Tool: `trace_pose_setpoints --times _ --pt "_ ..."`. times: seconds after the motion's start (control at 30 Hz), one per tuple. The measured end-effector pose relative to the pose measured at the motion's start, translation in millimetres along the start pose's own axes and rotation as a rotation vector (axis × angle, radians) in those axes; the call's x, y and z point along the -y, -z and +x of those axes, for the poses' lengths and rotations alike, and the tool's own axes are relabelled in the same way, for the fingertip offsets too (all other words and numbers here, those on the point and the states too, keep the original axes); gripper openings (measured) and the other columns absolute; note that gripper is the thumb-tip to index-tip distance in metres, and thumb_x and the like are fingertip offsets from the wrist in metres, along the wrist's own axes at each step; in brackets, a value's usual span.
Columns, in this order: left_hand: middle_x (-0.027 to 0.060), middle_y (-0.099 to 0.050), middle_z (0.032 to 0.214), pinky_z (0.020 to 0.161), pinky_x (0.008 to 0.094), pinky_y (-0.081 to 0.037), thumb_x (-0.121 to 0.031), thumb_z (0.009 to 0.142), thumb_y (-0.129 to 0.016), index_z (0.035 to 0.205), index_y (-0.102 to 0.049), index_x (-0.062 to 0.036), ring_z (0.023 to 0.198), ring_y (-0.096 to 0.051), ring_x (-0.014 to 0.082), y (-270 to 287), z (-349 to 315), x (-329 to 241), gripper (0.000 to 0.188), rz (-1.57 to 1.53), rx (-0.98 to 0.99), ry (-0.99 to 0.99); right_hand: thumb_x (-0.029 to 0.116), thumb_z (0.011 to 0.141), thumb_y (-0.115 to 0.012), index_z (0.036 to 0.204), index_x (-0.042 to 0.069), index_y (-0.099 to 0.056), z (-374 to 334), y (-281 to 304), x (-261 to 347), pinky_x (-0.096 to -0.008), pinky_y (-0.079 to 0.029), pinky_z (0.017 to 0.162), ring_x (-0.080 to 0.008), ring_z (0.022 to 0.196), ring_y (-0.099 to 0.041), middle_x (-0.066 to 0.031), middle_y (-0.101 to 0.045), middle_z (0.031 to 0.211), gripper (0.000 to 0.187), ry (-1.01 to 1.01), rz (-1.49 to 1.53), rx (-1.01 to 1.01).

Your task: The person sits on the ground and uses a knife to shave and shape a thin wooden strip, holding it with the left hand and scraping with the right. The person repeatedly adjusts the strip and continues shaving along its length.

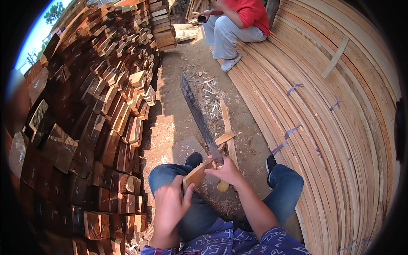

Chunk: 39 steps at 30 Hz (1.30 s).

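Machete (198, 117) slants up and away from the lap, its dark blade over the ground and its rounded handle end (222, 186) poking out below the right hand (225, 171). That hand's fingers are clamped around it close to where blade meets handle, so a slip forward could put skin on metal; which side carries the cutting edge I cannot tell. The left hand (172, 199) has its fingers clamped on the near end of a short wooden piece (197, 175), thumb on one face, above the left thigh (196, 221). The piece's far end reaches right up to the right hand, beside the blade's base. With nothing firm visible beneath it, the wood could twist under pressure, and a glancing edge might then reach the left thumb or the jeans. Loose strips (227, 127) and shavings (211, 97) on the ground could shift underfoot and upset the seated posture, jerking the blade.
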<state>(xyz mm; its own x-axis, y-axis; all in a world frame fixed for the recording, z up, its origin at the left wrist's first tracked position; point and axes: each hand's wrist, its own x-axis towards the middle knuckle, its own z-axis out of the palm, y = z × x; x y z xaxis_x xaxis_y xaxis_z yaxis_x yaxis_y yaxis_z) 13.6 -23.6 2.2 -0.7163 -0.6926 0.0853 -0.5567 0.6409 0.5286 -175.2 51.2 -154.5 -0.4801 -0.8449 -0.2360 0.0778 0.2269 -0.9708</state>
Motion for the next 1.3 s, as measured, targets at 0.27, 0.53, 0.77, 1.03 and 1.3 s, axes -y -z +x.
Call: trace_pose_setpoints --times 0.27,0.53,0.77,1.03,1.3 --pt "0.0231 -0.058 0.062 0.056 0.0512 -0.044 -0.02 0.09 -0.065 0.086 -0.057 0.0009 0.063 -0.06 0.0448 16.2 32.5 21.0 0.023 0.115 -0.104 0.126 0.022 0.082 -0.077 0.092 -0.001 -0.067 -63.1 -4.6 -103.9 -0.0349 -0.053 0.066 -0.019 0.069 -0.067 -0.0077 -0.066 0.07 0.027 -0.416 -0.17 -0.09" --pt "0.0232 -0.057 0.059 0.053 0.0417 -0.043 -0.02 0.091 -0.067 0.098 -0.061 0.0056 0.058 -0.06 0.0391 -2.3 38.9 27.2 0.027 0.084 -0.135 0.201 0.022 0.087 -0.072 0.089 -0.003 -0.068 -65.3 11.1 -143.8 -0.0406 -0.052 0.062 -0.032 0.064 -0.068 -0.0189 -0.068 0.07 0.026 -0.154 -0.38 -0.127" --pt "0.0141 -0.058 0.062 0.05 0.0421 -0.044 -0.022 0.084 -0.076 0.078 -0.055 -0.0037 0.056 -0.059 0.0353 0.5 32.5 17.2 0.028 0.127 -0.019 -0.123 0.026 0.088 -0.071 0.095 -0.005 -0.067 -55.5 -1.2 -19.1 -0.0401 -0.053 0.066 -0.035 0.068 -0.069 -0.0208 -0.068 0.074 0.032 -0.13 -0.114 -0.122" --pt "0.0071 -0.059 0.066 0.056 0.0369 -0.05 -0.021 0.072 -0.081 0.074 -0.059 -0.0067 0.063 -0.062 0.0263 10.5 42.3 26.1 0.027 0.147 0.194 -0.571 0.03 0.089 -0.071 0.105 -0.007 -0.067 -61.1 10.0 -84.1 -0.0404 -0.055 0.074 -0.036 0.084 -0.071 -0.0256 -0.07 0.087 0.041 0.041 -0.3 -0.094" --pt "0.0033 -0.068 0.08 0.072 0.0347 -0.058 -0.016 0.07 -0.072 0.081 -0.064 -0.0076 0.077 -0.069 0.0225 12.6 48.9 30.6 0.016 0.181 0.228 -0.882 0.035 0.089 -0.07 0.102 -0.005 -0.069 -88.9 20.6 -48.8 -0.0437 -0.055 0.074 -0.041 0.083 -0.069 -0.0271 -0.068 0.084 0.042 -0.086 -0.402 -0.059"
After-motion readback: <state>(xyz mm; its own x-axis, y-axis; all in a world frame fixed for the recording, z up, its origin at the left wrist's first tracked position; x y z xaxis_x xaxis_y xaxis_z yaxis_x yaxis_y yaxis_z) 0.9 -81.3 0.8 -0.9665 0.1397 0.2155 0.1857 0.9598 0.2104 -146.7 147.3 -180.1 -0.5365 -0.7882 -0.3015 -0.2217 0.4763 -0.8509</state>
